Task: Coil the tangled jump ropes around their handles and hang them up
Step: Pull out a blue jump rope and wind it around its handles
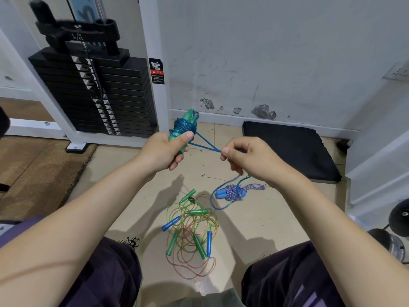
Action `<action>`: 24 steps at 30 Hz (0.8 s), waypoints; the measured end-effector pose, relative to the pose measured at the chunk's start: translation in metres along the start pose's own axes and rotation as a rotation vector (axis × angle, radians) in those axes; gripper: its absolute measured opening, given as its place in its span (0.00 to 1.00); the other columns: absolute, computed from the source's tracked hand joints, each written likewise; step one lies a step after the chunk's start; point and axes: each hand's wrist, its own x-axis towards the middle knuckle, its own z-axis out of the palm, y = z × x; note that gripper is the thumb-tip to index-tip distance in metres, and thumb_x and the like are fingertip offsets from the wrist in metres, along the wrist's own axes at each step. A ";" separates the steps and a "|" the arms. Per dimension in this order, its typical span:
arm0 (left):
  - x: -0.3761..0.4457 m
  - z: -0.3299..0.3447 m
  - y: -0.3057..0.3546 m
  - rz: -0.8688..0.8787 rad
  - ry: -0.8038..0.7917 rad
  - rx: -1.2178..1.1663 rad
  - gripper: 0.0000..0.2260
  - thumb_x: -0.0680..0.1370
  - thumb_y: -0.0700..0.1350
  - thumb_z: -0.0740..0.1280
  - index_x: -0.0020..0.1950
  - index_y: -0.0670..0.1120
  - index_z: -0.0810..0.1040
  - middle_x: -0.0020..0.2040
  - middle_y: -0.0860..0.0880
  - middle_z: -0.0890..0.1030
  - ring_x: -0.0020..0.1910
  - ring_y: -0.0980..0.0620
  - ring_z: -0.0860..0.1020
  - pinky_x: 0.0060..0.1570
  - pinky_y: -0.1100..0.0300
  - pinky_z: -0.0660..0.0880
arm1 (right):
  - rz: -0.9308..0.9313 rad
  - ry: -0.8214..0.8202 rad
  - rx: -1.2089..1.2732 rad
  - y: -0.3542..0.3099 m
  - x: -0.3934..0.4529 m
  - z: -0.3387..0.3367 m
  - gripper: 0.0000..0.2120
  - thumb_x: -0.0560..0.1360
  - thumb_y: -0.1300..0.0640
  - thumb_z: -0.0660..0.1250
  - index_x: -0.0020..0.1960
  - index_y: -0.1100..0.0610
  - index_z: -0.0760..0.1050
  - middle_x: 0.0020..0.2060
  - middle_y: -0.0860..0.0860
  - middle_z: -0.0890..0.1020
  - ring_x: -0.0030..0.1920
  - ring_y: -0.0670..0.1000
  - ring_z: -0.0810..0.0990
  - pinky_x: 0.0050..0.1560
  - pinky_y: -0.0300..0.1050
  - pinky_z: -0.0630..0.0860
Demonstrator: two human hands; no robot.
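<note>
Left hand (164, 151) grips the green plastic handles (184, 131) w/ blue plastic cord (184, 127) wound round them, thumb pressed on the coil; right hand (247, 155) at 3 o'clock of it pinches a loop of that cord betw. thumb & forefinger, strands taut; on the floor at 6 o'clock lies a tangled pile of thin green & orange ropes (190, 235) w/ green & blue handles; coiled purple-white braided rope w/ blue handles (232, 192) at 5 o'clock; black weight stack (93, 94) at 10 o'clock.

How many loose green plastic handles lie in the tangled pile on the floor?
4: upper green handle, one below it lying sideways, lower-left one, lower-right one. Rope loops may hide more.
</note>
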 end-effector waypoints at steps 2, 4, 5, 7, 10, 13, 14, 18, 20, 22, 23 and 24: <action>-0.001 0.001 0.000 0.031 0.023 -0.008 0.17 0.80 0.56 0.64 0.41 0.43 0.75 0.25 0.49 0.71 0.20 0.54 0.65 0.22 0.66 0.64 | 0.066 -0.100 0.059 -0.001 0.000 0.002 0.10 0.81 0.58 0.63 0.44 0.59 0.79 0.27 0.49 0.70 0.27 0.48 0.65 0.27 0.38 0.63; -0.001 0.001 0.001 0.055 0.029 -0.002 0.17 0.80 0.56 0.64 0.40 0.44 0.75 0.25 0.49 0.72 0.20 0.54 0.66 0.22 0.66 0.64 | 0.097 -0.129 0.087 -0.004 0.000 0.001 0.10 0.81 0.54 0.62 0.48 0.58 0.79 0.25 0.48 0.66 0.26 0.48 0.60 0.26 0.39 0.57; -0.001 0.001 0.002 0.066 0.027 -0.001 0.16 0.80 0.56 0.65 0.40 0.45 0.75 0.25 0.49 0.72 0.20 0.54 0.66 0.22 0.67 0.64 | 0.097 -0.119 0.093 -0.005 0.000 0.001 0.11 0.81 0.51 0.62 0.50 0.57 0.79 0.25 0.48 0.63 0.25 0.48 0.58 0.26 0.39 0.55; -0.003 0.002 0.003 0.081 0.028 -0.008 0.16 0.80 0.56 0.65 0.41 0.45 0.75 0.25 0.49 0.72 0.20 0.54 0.66 0.22 0.67 0.64 | 0.066 -0.093 0.114 -0.005 0.001 0.002 0.13 0.81 0.50 0.61 0.51 0.55 0.81 0.25 0.48 0.60 0.25 0.48 0.56 0.26 0.39 0.53; -0.005 0.002 0.004 0.087 0.022 -0.044 0.17 0.80 0.56 0.64 0.42 0.44 0.76 0.26 0.49 0.71 0.21 0.54 0.66 0.23 0.67 0.64 | 0.040 -0.058 0.119 0.000 0.001 0.007 0.11 0.81 0.56 0.62 0.48 0.59 0.81 0.25 0.50 0.64 0.26 0.50 0.60 0.26 0.40 0.58; -0.006 0.003 0.005 0.081 -0.002 -0.084 0.18 0.80 0.57 0.64 0.43 0.43 0.76 0.26 0.49 0.71 0.22 0.53 0.66 0.24 0.66 0.64 | 0.060 -0.082 0.148 0.003 0.001 0.011 0.10 0.81 0.62 0.61 0.47 0.64 0.81 0.31 0.52 0.75 0.26 0.46 0.70 0.28 0.36 0.68; -0.006 0.003 0.005 0.081 0.000 -0.090 0.18 0.80 0.57 0.64 0.43 0.43 0.76 0.25 0.50 0.71 0.22 0.53 0.66 0.24 0.65 0.64 | 0.067 -0.091 0.153 0.003 0.001 0.011 0.10 0.81 0.62 0.61 0.48 0.64 0.81 0.31 0.51 0.75 0.25 0.44 0.69 0.27 0.33 0.67; -0.005 0.002 0.004 0.079 0.038 -0.059 0.18 0.80 0.57 0.64 0.42 0.43 0.76 0.26 0.49 0.71 0.21 0.54 0.66 0.23 0.67 0.64 | 0.047 -0.027 0.051 -0.002 0.003 0.014 0.08 0.80 0.53 0.65 0.51 0.57 0.80 0.21 0.42 0.66 0.21 0.42 0.61 0.24 0.34 0.59; -0.007 0.003 0.005 0.063 0.039 -0.041 0.18 0.80 0.56 0.65 0.42 0.43 0.76 0.26 0.48 0.71 0.21 0.54 0.66 0.22 0.67 0.64 | -0.017 0.024 -0.075 -0.006 0.003 0.016 0.07 0.78 0.49 0.67 0.49 0.52 0.78 0.20 0.44 0.65 0.21 0.44 0.61 0.25 0.37 0.60; -0.008 0.003 0.006 0.026 0.010 -0.019 0.18 0.80 0.57 0.65 0.41 0.43 0.75 0.26 0.48 0.71 0.21 0.54 0.65 0.22 0.66 0.63 | -0.122 0.067 -0.265 -0.010 0.001 0.015 0.07 0.77 0.47 0.67 0.49 0.50 0.79 0.21 0.46 0.67 0.23 0.46 0.65 0.28 0.40 0.63; -0.008 0.003 0.006 0.001 -0.015 -0.005 0.18 0.80 0.57 0.65 0.40 0.43 0.75 0.26 0.48 0.70 0.20 0.53 0.65 0.21 0.65 0.62 | -0.168 0.078 -0.379 -0.011 0.000 0.013 0.07 0.77 0.47 0.67 0.49 0.50 0.79 0.23 0.47 0.69 0.26 0.46 0.68 0.31 0.43 0.67; -0.008 0.003 0.006 -0.024 -0.042 0.002 0.19 0.79 0.58 0.65 0.39 0.43 0.75 0.25 0.49 0.70 0.20 0.53 0.64 0.21 0.65 0.61 | -0.197 0.073 -0.490 -0.013 -0.001 0.009 0.08 0.77 0.46 0.68 0.50 0.49 0.79 0.26 0.47 0.72 0.30 0.47 0.71 0.34 0.44 0.70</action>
